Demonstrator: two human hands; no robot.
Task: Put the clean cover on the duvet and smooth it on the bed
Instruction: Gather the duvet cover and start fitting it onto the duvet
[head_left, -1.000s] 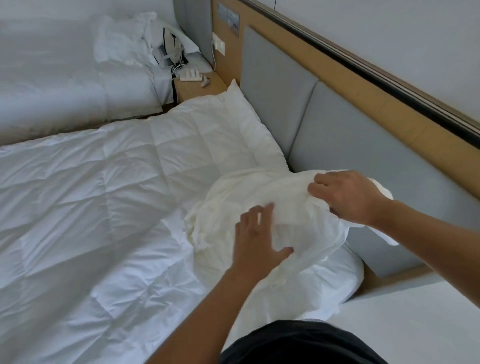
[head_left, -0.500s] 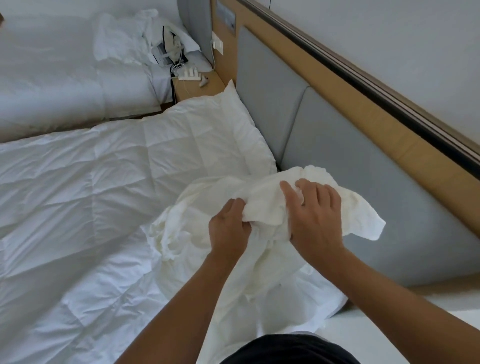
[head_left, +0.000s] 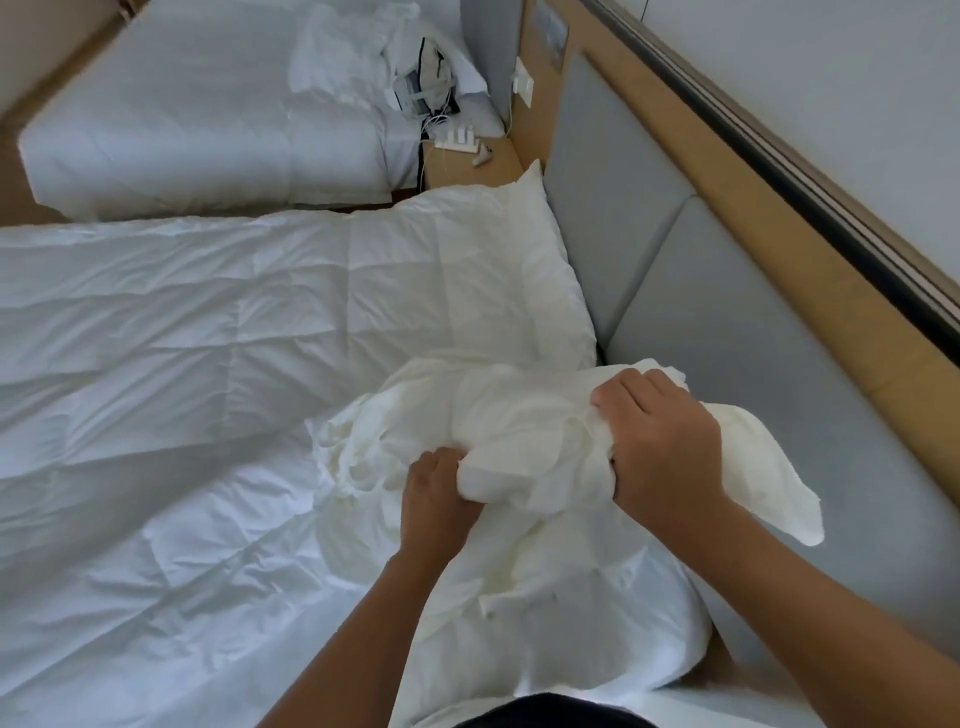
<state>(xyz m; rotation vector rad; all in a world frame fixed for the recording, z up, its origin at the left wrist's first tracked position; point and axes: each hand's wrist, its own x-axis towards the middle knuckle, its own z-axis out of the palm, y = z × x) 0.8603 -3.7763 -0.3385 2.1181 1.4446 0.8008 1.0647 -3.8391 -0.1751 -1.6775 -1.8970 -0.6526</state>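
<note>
Head view, looking down over the head end of a bed. The left hand (head_left: 436, 488) and the right hand (head_left: 660, 441) each have their grip clamped on a bunched, cream duvet cover (head_left: 519, 410), held just above the near corner of the white quilted duvet (head_left: 182, 364). The fingertips of both hands are buried in the folds, so the exact hold cannot be made out. Whether the duvet corner lies inside the cover cannot be told. A loose flap of the cover hangs to the right of the right hand, in front of the grey padded headboard (head_left: 675, 291). Both forearms are cut off by the lower edge, where a dark garment (head_left: 561, 714) shows only in part.

The duvet lies spread over the bed and runs off the left edge, hiding the mattress beneath it. The headboard panels sit in a wooden frame (head_left: 779, 223) below a pale wall (head_left: 831, 78). Beyond the duvet, a wooden nightstand (head_left: 467, 166) carries a white power strip (head_left: 457, 140) with cables. A second bed (head_left: 182, 114) in white bedding has a blurred heap at its head.
</note>
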